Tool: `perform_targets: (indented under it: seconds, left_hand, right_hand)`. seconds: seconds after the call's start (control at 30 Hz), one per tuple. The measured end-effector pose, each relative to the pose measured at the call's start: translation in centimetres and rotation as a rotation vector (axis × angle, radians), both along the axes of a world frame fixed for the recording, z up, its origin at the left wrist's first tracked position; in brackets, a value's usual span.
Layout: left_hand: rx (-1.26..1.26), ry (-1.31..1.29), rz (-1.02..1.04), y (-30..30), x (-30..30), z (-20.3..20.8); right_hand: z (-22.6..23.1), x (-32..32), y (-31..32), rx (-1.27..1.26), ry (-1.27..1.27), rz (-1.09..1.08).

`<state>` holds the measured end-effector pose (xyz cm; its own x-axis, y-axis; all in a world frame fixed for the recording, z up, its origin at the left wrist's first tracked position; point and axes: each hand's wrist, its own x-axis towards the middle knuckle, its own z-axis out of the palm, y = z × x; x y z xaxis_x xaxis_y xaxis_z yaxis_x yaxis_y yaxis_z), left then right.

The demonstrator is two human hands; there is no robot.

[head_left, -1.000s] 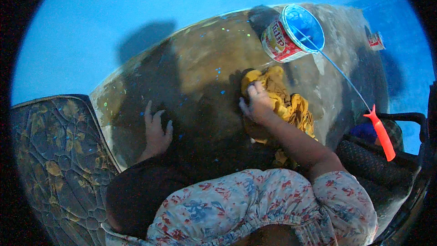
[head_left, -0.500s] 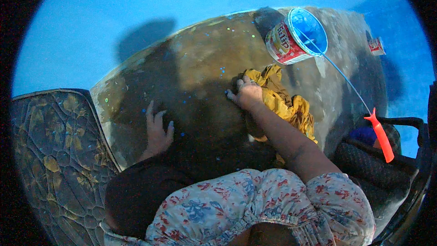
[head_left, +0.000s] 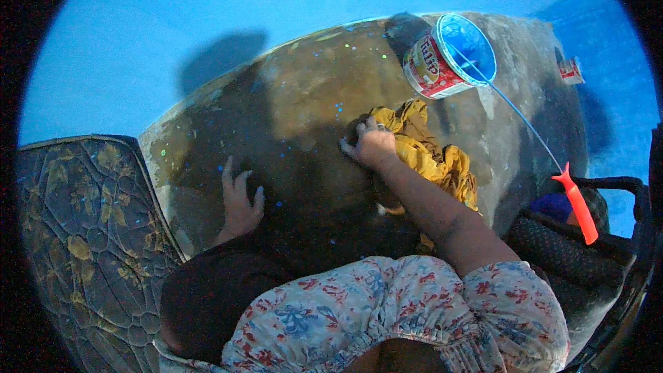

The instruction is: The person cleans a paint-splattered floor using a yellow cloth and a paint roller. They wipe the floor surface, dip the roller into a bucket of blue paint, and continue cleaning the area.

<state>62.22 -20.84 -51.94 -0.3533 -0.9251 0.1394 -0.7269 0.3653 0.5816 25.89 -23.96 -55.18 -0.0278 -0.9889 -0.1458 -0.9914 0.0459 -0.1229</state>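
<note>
A crumpled mustard-yellow cloth lies on the brown, paint-speckled floor, bunched in loose folds. My right hand is at its left end, fingers curled over a bunch of it and the thumb pointing left. Part of what those fingers grip is hidden beneath the hand. My left hand is beside my knee, low over the floor or resting on it, with fingers apart and nothing in them. Beyond the cloth, a red and white paint bucket with a blue-stained inside holds a long rod with an orange handle.
A dark quilted mattress or mat with worn yellowish patches is at my left. Blue painted walls rise behind the floor. A small red and white container is near the right wall. Dark bags or padded items sit at my right.
Almost nothing differs. My right hand has shifted very slightly left on the yellow cloth, and my left hand keeps its place.
</note>
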Motion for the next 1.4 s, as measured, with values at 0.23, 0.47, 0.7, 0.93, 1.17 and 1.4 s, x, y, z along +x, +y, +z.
perform_targets:
  seconds: [0.23, 0.47, 0.7, 0.93, 1.17, 1.4]
  left_hand:
    - [0.001, 0.004, -0.013, -0.1, -0.6, -0.1]
    - [0.01, 0.005, -0.018, 0.3, -0.1, -0.2]
    - [0.018, 0.019, -0.008, 0.1, 0.2, -0.7]
    - [0.045, -0.02, -0.01, 0.4, -0.4, -0.5]
    - [0.044, -0.049, 0.019, 0.4, 0.2, -0.8]
    - [0.057, 0.01, 0.018, 0.2, 0.4, -0.8]
  right_hand:
    - [0.1, -0.2, -0.4, 0.055, -0.015, -0.082]
    - [0.0, 0.1, -0.4, 0.1, 0.026, -0.082]
    - [-3.0, -6.4, -2.2, -0.235, -0.148, -0.417]
    - [0.7, 0.1, -2.6, -0.137, -0.067, -0.092]
    - [0.2, -1.9, -7.6, -0.059, 0.004, -0.172]
    - [0.6, 0.0, -6.1, -0.013, -0.086, 0.023]
